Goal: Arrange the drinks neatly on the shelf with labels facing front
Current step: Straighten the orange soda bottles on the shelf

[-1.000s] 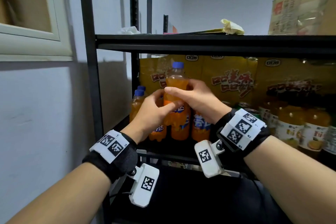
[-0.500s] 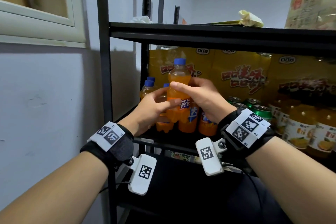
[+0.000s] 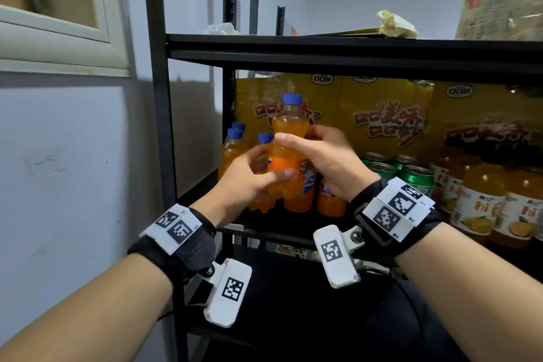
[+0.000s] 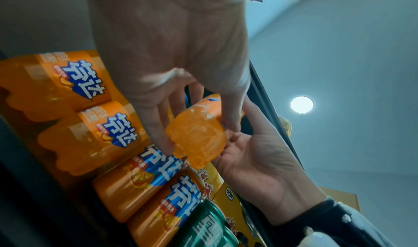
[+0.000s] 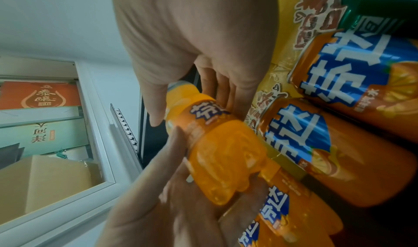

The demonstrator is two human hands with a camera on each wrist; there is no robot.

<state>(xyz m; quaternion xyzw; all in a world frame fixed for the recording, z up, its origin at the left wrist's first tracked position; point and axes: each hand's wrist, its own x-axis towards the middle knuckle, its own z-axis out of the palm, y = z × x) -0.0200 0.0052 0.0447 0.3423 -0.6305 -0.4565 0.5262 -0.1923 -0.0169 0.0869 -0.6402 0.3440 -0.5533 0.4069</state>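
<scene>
An orange soda bottle [image 3: 289,132] with a blue cap is held upright in front of the middle shelf, just above the row of like bottles [image 3: 235,153]. My left hand [image 3: 266,175] grips its lower body, thumb across the front. Higher up, my right hand [image 3: 296,138] wraps the bottle near its shoulder. Its blue label [image 3: 305,175] faces right of front. From below, the held bottle's base [image 4: 196,140] sits between my left fingers [image 4: 158,129] and the right palm. In the right wrist view the same bottle [image 5: 221,152] lies between both hands.
Other orange bottles [image 4: 68,82] stand in a row on the black shelf [image 3: 293,232], labels forward. To their right are green cans [image 3: 411,178] and yellow juice bottles [image 3: 482,203], with yellow snack bags [image 3: 385,117] behind. The upper shelf board [image 3: 323,48] hangs close overhead; a post [image 3: 155,97] stands left.
Both hands keep hold of the bottle. It has turned a little, so the blue label shows more at its right side. The head view has shifted, moving the shelf rightward.
</scene>
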